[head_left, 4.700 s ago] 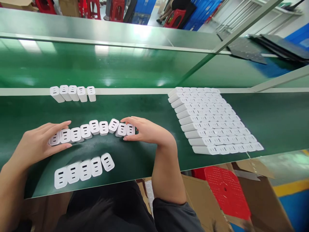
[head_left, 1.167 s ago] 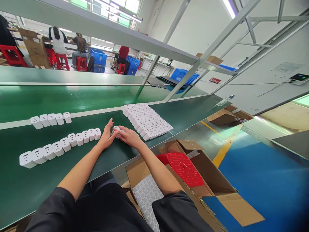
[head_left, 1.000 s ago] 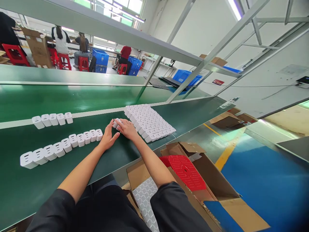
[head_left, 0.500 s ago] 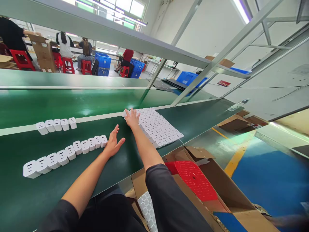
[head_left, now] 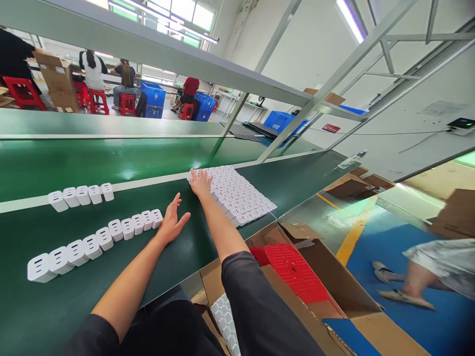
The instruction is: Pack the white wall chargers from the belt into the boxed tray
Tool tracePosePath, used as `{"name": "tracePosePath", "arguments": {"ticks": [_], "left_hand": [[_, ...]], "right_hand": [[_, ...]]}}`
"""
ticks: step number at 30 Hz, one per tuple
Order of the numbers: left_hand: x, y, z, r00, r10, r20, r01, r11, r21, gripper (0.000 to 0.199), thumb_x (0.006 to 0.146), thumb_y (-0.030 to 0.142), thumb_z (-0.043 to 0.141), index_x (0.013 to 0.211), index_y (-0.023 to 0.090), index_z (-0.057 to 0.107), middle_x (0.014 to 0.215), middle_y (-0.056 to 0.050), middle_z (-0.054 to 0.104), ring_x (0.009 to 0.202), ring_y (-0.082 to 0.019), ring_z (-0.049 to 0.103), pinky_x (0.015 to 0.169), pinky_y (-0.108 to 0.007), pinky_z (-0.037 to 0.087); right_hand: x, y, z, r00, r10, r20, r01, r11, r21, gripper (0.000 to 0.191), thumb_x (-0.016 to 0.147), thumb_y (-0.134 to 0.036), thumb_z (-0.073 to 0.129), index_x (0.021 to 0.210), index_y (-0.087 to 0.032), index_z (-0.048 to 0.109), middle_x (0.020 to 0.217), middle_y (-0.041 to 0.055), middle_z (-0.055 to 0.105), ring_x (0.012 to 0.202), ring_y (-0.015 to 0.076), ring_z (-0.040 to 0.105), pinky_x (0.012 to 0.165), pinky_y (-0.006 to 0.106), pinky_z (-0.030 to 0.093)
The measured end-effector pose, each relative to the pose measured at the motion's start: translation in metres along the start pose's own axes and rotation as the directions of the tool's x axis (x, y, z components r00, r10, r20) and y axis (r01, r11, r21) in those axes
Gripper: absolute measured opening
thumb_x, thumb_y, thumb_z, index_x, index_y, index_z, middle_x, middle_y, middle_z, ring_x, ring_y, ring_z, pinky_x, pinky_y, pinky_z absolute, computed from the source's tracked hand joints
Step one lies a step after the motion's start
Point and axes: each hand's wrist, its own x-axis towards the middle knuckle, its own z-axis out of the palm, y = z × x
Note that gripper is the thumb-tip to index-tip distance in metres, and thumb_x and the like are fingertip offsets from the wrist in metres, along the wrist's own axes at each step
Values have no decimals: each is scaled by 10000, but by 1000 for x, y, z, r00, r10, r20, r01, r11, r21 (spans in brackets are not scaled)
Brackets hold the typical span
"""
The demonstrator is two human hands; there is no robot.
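Since about a second ago, the right hand (head_left: pixel 201 183) has moved away from the left hand (head_left: pixel 171 222) and now lies over the far-left corner of the block of chargers (head_left: pixel 247 195). Its forearm (head_left: pixel 224 227) runs up and leftward out of a dark sleeve (head_left: pixel 245 291), the back of the hand is uppermost, and the fingers are spread over the corner. Whether they grasp any charger there I cannot tell, since the hand covers that spot. By contrast, the left hand is released and holds nothing: its fingers point away from the body, the thumb stands out to the right, and it is just beside the near-right end of the row of ten (head_left: pixel 92 246). Contact with the end charger cannot be made out.

All the chargers are white, smooth and round-cornered, and they stand upright with small dark slots in their top faces. On the dark green bench (head_left: pixel 297 175), the block is packed tight in straight ranks, its slanting left side showing plain white walls. To the left of it, the row of ten runs in a gently bent line, its members close together. Farther back, a row of five (head_left: pixel 83 195) stands along the pale strip (head_left: pixel 156 181). Below the bench edge, a red stool (head_left: pixel 295 269) is beside an open carton (head_left: pixel 334 277).
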Motion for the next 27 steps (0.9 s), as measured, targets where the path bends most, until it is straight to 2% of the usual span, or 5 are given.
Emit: {"name": "tracePosePath", "arguments": {"ticks": [5, 9, 16, 22, 27], "left_hand": [[0, 0, 1, 1000, -1, 5, 1, 1000, 16, 713, 960, 529, 456, 1555, 297, 139, 1426, -129, 444, 1272, -243, 483, 1103, -489, 374], [0, 2, 0, 1000, -12, 20, 11, 999, 42, 703, 963, 535, 448, 1553, 287, 157, 1424, -132, 459, 1278, -254, 488, 1102, -497, 381], [-5, 13, -1, 995, 67, 74, -74, 993, 94, 677, 942, 513, 511, 1525, 265, 271, 1357, -121, 534, 1275, -248, 506, 1129, -474, 377], [-8, 14, -3, 991, 91, 97, -105, 983, 147, 670, 945, 496, 508, 1523, 250, 276, 1324, -127, 556, 1250, -257, 525, 1105, -491, 408], [-8, 9, -5, 992, 91, 88, -106, 978, 182, 658, 976, 482, 447, 1539, 229, 220, 1311, -137, 553, 1239, -257, 529, 1098, -509, 410]], "right_hand": [[-4, 13, -19, 985, 0, -175, 24, 991, 134, 507, 1040, -384, 306, 1500, -191, 400, 1513, 164, 432, 1403, 307, 360, 1127, 639, 225], [-31, 41, -28, 933, 52, -355, 42, 967, 250, 527, 1030, -299, 175, 1419, -147, 495, 1413, 181, 532, 1317, 265, 454, 1109, 507, 349], [-112, 56, 12, 836, -41, -547, 212, 944, 253, 451, 970, -240, 300, 1276, -157, 620, 1287, 160, 623, 1207, 266, 540, 1016, 463, 449], [-87, 24, 0, 905, -307, -294, 305, 951, -53, 512, 994, -233, 295, 1478, -160, 447, 1545, 117, 422, 1433, 264, 350, 1183, 529, 234], [-62, 15, -4, 972, -229, -41, 222, 965, -142, 525, 1000, -249, 310, 1519, -235, 387, 1639, 74, 226, 1498, 296, 221, 1192, 581, 166]]}}
